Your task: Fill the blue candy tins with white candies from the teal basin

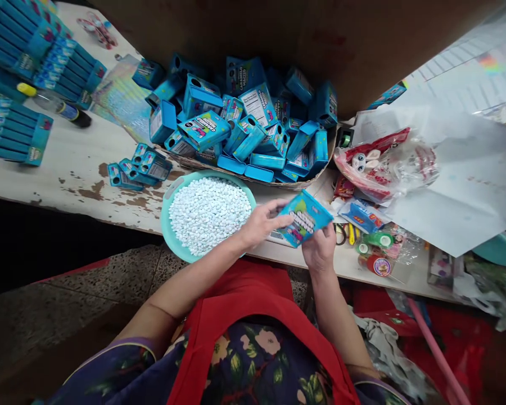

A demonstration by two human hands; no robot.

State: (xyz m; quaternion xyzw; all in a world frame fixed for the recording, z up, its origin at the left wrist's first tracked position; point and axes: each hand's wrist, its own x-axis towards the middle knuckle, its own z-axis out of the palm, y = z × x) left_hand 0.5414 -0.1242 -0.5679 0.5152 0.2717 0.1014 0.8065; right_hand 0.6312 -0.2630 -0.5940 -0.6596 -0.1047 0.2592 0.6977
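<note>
A flat blue printed candy packet point(302, 218) is held in front of me, tilted, between both hands. My left hand point(261, 225) grips its left side, with fingers laid over the front. At its lower right corner, my right hand point(321, 247) is closed on the packet, partly behind it. To the left, a mint-green basin point(165, 216) full of small white candies point(211, 211) sits at the table's front edge, close to my left forearm. Beyond the hands, a large cardboard box point(194, 163) is heaped with small blue candy boxes point(206, 130).
Several small blue boxes point(141, 167) lie left of the basin. Farther left are stacked display boxes point(19, 129) and a bottle with a yellow cap point(57, 105). Plastic-wrapped items point(383, 163), green tape rolls point(379, 240) and paper sheets point(447, 185) cover the right side.
</note>
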